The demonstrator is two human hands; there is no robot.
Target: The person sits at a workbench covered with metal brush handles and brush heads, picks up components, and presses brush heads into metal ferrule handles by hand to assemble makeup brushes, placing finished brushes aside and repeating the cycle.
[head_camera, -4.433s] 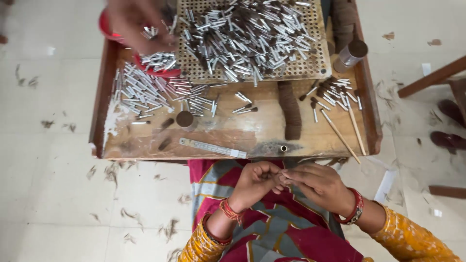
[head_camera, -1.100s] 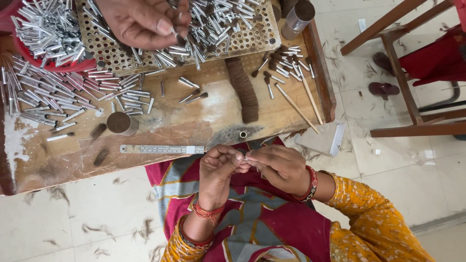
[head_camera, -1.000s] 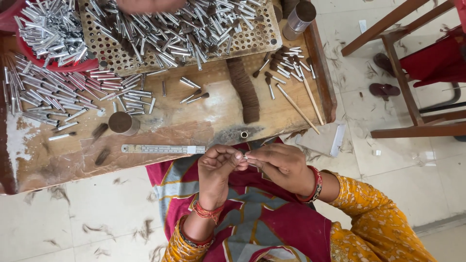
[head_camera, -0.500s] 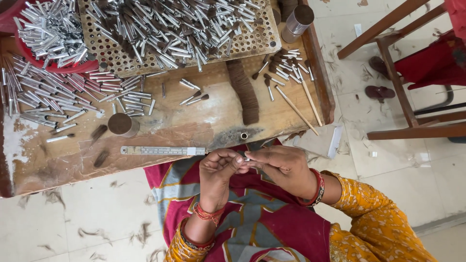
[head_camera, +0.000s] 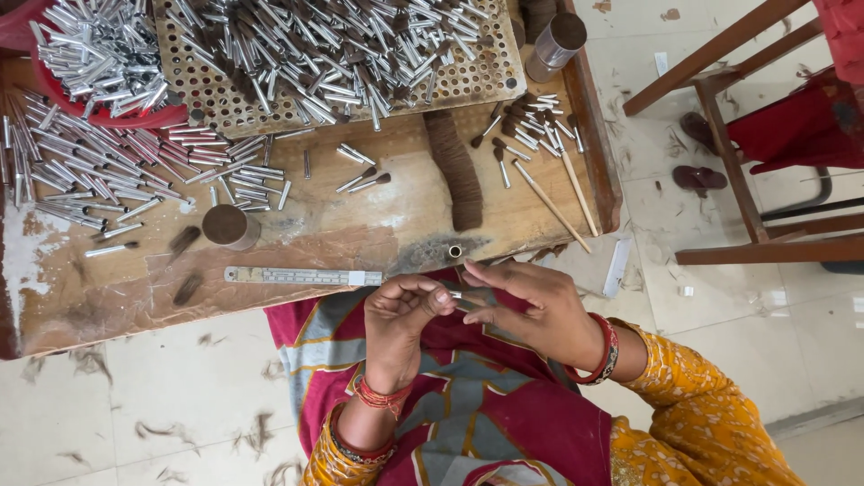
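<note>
Silver metal tubes lay across a worn brown wooden counter beside a red bowl and a tan perforated tray, while the worker wore a yellow patterned sleeve, red bangles and a maroon cloth with grey-blue and yellow bands.

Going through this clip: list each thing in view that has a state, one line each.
left hand: pinched on small metal tube
right hand: fingertips on the same tube
small metal tube: held between both hands
perforated tray: heaped with tubes
red bowl: full of tubes
metal ruler: lying flat
two wooden sticks: lying loose
</note>
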